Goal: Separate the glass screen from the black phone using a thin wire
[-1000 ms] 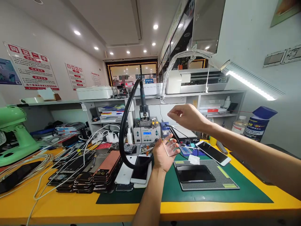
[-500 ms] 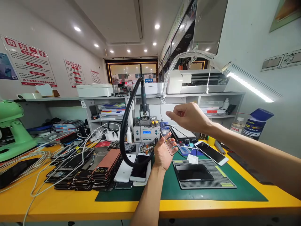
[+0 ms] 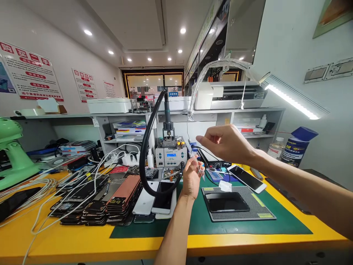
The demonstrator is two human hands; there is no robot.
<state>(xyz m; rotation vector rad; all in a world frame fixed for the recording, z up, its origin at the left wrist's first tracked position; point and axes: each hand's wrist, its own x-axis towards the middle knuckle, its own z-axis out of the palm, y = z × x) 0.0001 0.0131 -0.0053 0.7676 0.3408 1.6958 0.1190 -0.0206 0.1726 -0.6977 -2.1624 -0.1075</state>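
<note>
My left hand (image 3: 191, 181) is raised above the green mat (image 3: 198, 221), its fingers closed around the edges of a clear screen protector (image 3: 203, 175). The thin sheet is tilted and seen almost edge-on. Higher and to the right, my right hand (image 3: 227, 142) hangs in the air with its fingers curled in and its thumb pointing left. Whatever it may hold is hidden. Below both hands a black phone (image 3: 227, 202) lies face up on a grey perforated pad (image 3: 261, 210). A crumpled white wipe (image 3: 225, 187) sits at the pad's back edge.
A hot air station (image 3: 171, 156) with a looping black hose (image 3: 142, 162) stands behind my left hand. Stacked phone parts (image 3: 124, 195) and white cables fill the left side. A white phone (image 3: 246, 179) lies back right. A lit lamp (image 3: 292, 101) overhangs the right.
My left hand has turned the clear screen protector from showing its face to nearly edge-on, and its fingers have drawn in. My right hand has shifted slightly down and right.
</note>
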